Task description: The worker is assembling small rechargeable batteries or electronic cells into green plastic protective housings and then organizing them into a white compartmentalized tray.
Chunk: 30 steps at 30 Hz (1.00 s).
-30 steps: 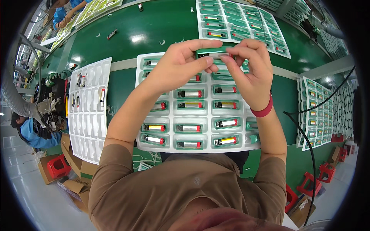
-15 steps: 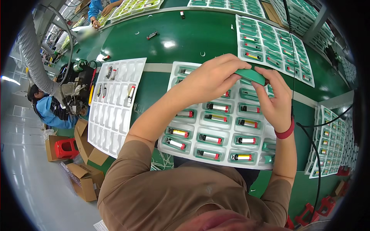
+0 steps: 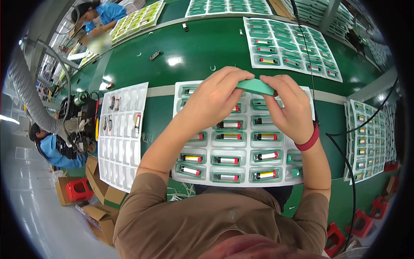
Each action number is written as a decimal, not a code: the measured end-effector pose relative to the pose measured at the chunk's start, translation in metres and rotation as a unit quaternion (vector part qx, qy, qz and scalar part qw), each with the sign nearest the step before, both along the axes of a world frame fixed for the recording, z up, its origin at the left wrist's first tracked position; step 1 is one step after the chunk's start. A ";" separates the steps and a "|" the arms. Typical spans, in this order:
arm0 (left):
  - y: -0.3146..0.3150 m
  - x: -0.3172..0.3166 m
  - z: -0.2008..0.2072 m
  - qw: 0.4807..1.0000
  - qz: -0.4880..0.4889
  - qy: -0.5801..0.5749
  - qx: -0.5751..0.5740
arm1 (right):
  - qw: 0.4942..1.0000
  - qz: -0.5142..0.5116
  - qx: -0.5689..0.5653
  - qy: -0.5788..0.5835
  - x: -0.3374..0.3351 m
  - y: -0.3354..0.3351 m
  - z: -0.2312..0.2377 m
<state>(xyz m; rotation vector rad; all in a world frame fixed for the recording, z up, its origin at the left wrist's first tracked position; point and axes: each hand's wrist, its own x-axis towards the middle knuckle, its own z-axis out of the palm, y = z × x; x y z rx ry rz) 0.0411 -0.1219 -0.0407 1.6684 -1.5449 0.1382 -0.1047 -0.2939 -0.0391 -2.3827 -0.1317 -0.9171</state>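
Note:
Between my two hands is a long green plastic casing [image 3: 257,87], raised above a white moulded tray [image 3: 248,146]. My left hand [image 3: 219,94] pinches its left end with fingers on top and the thumb below. The right end is gripped by the fingertips and thumb of my right hand [image 3: 288,105], whose wrist wears a red band. What is inside the casing cannot be seen. Below, the tray's pockets hold green shells, many with a battery-like cylinder [image 3: 226,160] in silver or yellow with a red end. My hands and forearms cover part of the tray.
To the left lies another white tray [image 3: 119,151] with a few small parts. Further trays [image 3: 254,64] of green casings stand across the green bench and at the right [image 3: 351,142]. A black cable [image 3: 340,149] hangs at the right. A co-worker in blue [image 3: 111,13] sits far left.
The view has turned, so the bench and trays sit further left in it. Both hands still grip the green casing, now at a slightly different tilt.

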 end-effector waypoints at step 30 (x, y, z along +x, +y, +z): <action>0.004 -0.014 0.005 0.922 -0.096 0.371 -0.046 | 0.984 0.072 0.148 -0.062 -0.003 0.012 0.004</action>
